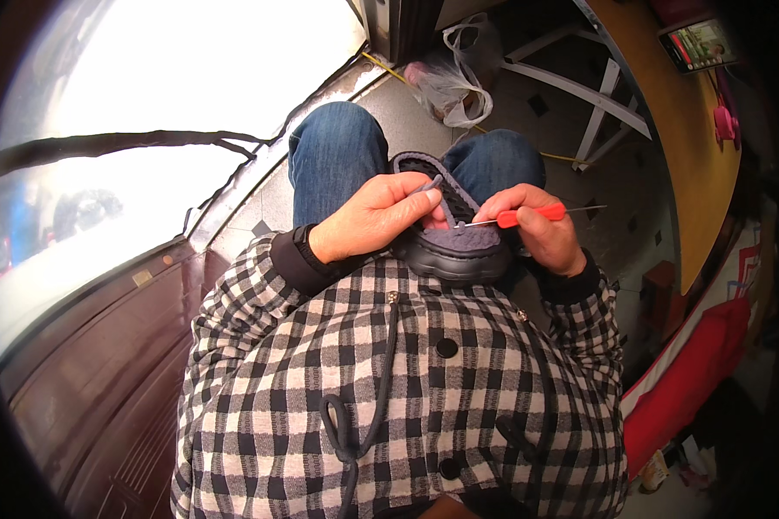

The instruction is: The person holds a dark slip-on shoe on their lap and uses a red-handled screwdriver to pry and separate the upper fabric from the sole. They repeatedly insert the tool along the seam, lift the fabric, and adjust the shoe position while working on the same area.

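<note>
Nearest me, the drawstring (391, 346) of the checked coat (407, 389) hangs on the body side of the dark shoe (454, 264); a loose cord might snag there. The shoe sits up against the coat, and I see no clamp, so a hard push could rock it. At its right, the right hand (541, 233) is wrapped firmly round a red-handled tool (512, 218), metal tip at the grey lining (476, 240). Over the shoe's left edge, the left hand (381, 212) pinches what looks like a grey strand (433, 183); I'd worry a skidding tip could jab those fingers. Beyond the shoe lies a plastic bag (467, 86).
</note>
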The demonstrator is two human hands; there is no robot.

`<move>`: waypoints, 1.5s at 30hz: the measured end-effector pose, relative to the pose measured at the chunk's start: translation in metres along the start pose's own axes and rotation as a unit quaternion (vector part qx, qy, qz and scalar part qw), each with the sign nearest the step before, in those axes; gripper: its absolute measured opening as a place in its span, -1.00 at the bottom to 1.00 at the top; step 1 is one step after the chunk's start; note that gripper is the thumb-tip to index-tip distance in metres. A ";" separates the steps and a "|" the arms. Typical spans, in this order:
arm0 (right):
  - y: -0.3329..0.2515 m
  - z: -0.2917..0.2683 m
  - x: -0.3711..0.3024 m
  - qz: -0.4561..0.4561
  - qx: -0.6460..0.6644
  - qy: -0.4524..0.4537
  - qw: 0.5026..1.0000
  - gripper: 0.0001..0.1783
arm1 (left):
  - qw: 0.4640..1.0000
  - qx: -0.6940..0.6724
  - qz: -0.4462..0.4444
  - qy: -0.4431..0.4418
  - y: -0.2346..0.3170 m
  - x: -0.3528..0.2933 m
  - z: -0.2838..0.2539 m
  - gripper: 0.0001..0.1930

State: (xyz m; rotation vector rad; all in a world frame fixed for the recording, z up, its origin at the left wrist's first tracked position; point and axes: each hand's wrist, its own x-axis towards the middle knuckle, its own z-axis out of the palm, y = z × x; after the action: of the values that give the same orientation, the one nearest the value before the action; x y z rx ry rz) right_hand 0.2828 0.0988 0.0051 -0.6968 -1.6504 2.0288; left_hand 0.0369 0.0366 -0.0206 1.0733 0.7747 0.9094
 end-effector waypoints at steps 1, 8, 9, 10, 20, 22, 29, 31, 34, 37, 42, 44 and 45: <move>-0.001 -0.001 0.000 0.002 -0.003 0.001 1.000 -0.71 | 1.000 -0.001 0.001 0.004 -0.001 0.000 0.000 -0.71; -0.013 -0.005 0.002 -0.010 -0.044 -0.021 0.999 -0.73 | 1.000 -0.008 -0.001 0.013 -0.003 -0.001 0.003 -0.71; -0.015 -0.005 0.002 -0.008 -0.055 -0.022 0.998 -0.74 | 1.000 -0.012 0.004 0.012 -0.003 -0.001 0.003 -0.71; -0.017 -0.004 0.001 -0.009 -0.068 -0.024 0.997 -0.74 | 1.000 -0.011 -0.005 0.014 -0.003 -0.001 0.004 -0.72; -0.017 0.000 0.002 -0.022 -0.075 -0.023 0.997 -0.74 | 0.999 -0.030 0.002 0.028 -0.003 -0.002 0.005 -0.75; -0.015 0.000 0.001 -0.024 -0.070 -0.012 0.997 -0.74 | 0.999 -0.033 0.004 0.030 -0.004 -0.002 0.005 -0.76; -0.006 0.001 -0.002 -0.033 0.001 0.019 0.999 -0.72 | 0.999 -0.029 0.001 0.037 -0.006 -0.003 0.006 -0.75; -0.004 0.000 -0.002 -0.036 -0.001 0.015 0.999 -0.71 | 0.999 -0.027 0.001 0.038 -0.006 -0.003 0.006 -0.74; -0.003 -0.001 -0.003 -0.036 0.002 0.011 0.999 -0.71 | 0.999 -0.030 0.002 0.045 -0.007 -0.003 0.006 -0.73; -0.003 -0.001 -0.002 -0.027 0.001 0.014 1.000 -0.71 | 0.998 -0.034 0.005 0.052 -0.008 -0.003 0.005 -0.72; -0.003 0.001 -0.001 -0.034 -0.002 0.023 0.999 -0.72 | 0.996 -0.054 0.024 0.066 -0.009 -0.002 0.007 -0.73; -0.002 0.001 0.000 -0.036 0.000 0.030 0.999 -0.72 | 0.993 -0.082 0.024 0.077 -0.009 -0.002 0.007 -0.73; -0.001 0.001 0.000 -0.034 0.000 0.028 0.999 -0.72 | 0.992 -0.096 0.025 0.083 -0.009 -0.003 0.007 -0.73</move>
State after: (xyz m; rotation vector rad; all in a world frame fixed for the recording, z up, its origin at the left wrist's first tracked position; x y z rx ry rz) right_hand 0.2821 0.0978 0.0062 -0.6806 -1.6203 1.9454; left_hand 0.0438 0.0296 -0.0268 0.8586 0.7826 1.1040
